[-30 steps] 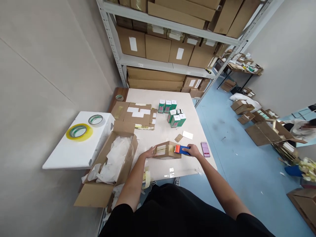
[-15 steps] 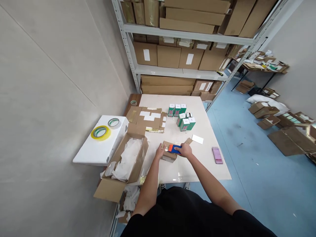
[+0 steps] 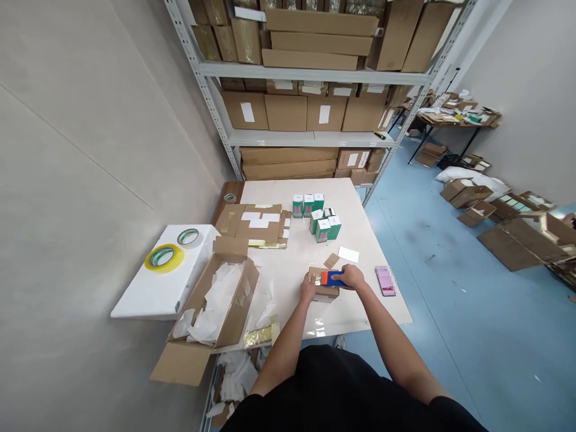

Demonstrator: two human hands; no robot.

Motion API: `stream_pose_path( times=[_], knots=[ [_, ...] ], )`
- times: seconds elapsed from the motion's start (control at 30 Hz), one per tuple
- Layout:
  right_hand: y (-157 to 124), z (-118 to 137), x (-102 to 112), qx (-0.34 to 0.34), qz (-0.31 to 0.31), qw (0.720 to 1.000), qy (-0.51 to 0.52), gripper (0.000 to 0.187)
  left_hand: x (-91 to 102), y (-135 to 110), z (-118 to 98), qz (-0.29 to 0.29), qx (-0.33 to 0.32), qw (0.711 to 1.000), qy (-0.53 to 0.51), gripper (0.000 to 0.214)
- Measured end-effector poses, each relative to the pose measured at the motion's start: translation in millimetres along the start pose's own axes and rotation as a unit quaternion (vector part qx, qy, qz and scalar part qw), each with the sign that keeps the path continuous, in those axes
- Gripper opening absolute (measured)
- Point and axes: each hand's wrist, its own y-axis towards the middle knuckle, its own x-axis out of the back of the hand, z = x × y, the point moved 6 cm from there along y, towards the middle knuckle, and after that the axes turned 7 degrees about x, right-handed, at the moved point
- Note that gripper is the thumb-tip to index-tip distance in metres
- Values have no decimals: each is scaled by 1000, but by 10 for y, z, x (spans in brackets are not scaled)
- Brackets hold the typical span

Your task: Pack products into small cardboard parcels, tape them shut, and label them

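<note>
Blue and orange, the tape dispenser [image 3: 333,278] is gripped by the right hand [image 3: 351,276] at the top of the small carton [image 3: 324,293], on the table [image 3: 342,319]. The left hand [image 3: 308,288] touches the carton's left end; whether it pinches, I cannot tell. If this support slips, the carton may turn under the dispenser.

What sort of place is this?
Probably a packing room or small warehouse: there's a metal rack stacked with cardboard boxes, plus a clear-yellow tape roll on a white block.
</note>
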Motion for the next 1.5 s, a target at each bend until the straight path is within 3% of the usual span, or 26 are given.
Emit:
stream_pose_path(
  times=[0.17, 0.33, 0.5, 0.7, 0.9, 1.07, 1.27, 1.4, 1.5],
  knots=[
    [-52, -437, 9, 35, 2, 998, 45, 48, -24, -27, -19, -6, -7, 1000, -18, 54],
    [-143, -966, -13, -6, -26, 993, 114, 51, 16, -46, -4, -27, -9, 999, -43, 53],
    [-214, -1150, -74, 25, -22, 991, 129, 52, 24, -66, -43, -22, -32, 997, -65, 53],
    [-278, -1513, -149, -6, -33, 991, 129, 53, 46, -59, -48, -21, -35, 998, -45, 56],
    [-239, -1601, -142, 12, -33, 990, 140, 55, 46, -3, -15, -14, -42, 999, -20, 50],
    [-178, -1375, -269, 13, -50, 988, 145, 52, 159, 119, 79, -13, -44, 998, -38, 49],
    [-43, -724, -525, 54, -67, 978, 192, 52, 629, 329, 291, -6, -20, 999, -48, 57],
    [124, -218, -615, 74, -64, 977, 189, 52, 1020, 392, 383, -86, 15, 996, -25, 60],
    [238, 170, -658, 89, -58, 981, 160, 52, 1152, 353, 307, -123, -32, 992, -16, 58]
  ],
)
